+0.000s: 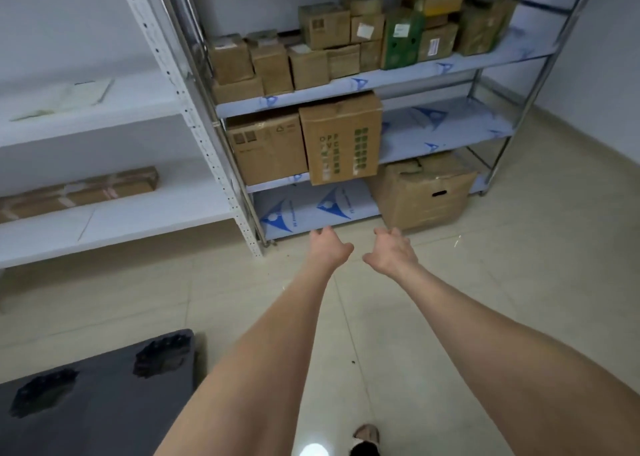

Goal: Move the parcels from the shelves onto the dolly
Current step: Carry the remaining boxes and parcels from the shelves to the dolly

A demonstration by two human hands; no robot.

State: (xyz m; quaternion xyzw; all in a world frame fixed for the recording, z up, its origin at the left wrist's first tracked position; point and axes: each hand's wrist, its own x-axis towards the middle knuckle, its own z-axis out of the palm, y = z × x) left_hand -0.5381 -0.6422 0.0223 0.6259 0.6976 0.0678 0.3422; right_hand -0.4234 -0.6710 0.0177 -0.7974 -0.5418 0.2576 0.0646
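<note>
The steel rack (450,133) fills the far right of the room, with the white shelving (138,213) to its left. The dark dolly (104,403) sits on the floor at near left, nothing on it, so by my reading the loading has not begun.

Your biggest parcel is the carton with a hand slot (422,192) at the right end of the rack's lowest level. It looks bulky and probably heavy, and its top is crumpled, so lift it by the slots or from under the base, not by the flaps.

Next is the tall printed box (341,137) on the middle shelf, jutting past the shelf edge beside a squarer box (266,147). Take it with one palm on each side, low down, since it may tip forward.

A long flat parcel (79,191) lies on the white shelving; support it near both ends.

The small parcels (311,54) crowd the upper shelf and are likely light. They are stacked, so take the top ones first.

Your left grip (327,248) and right grip (393,251) reach out side by side toward the rack, fingers apart and relaxed, holding nothing
</note>
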